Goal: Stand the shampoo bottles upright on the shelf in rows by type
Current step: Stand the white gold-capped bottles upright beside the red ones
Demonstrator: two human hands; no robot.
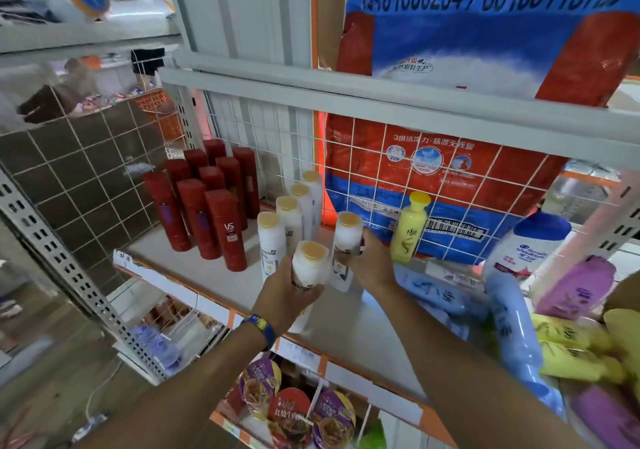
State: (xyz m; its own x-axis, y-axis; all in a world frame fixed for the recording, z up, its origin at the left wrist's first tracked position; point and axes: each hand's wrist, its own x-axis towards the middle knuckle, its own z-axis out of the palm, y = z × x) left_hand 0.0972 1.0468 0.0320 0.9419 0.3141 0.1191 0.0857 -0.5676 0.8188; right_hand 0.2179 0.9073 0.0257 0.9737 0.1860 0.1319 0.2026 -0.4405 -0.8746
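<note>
My left hand [289,292] grips a white Pantene bottle [310,263] with a gold cap, held upright above the shelf [194,272]. My right hand [370,263] holds a second white Pantene bottle [347,237] upright just behind it. To their left, a row of white Pantene bottles [289,216] stands running back to the wire grid. Several red VS bottles [207,202] stand in rows at the shelf's left. A yellow bottle [410,228] stands alone against the grid. At the right, blue bottles [509,324], yellow bottles [568,348] and purple bottles [576,289] lie in a pile.
A white Head & Shoulders bottle [530,244] with a blue cap leans at the right. A wire grid [388,178] backs the shelf, with a large blue-and-red detergent bag [433,157] behind it. The upper shelf rail [346,96] hangs overhead. Instant noodle cups [291,410] sit below.
</note>
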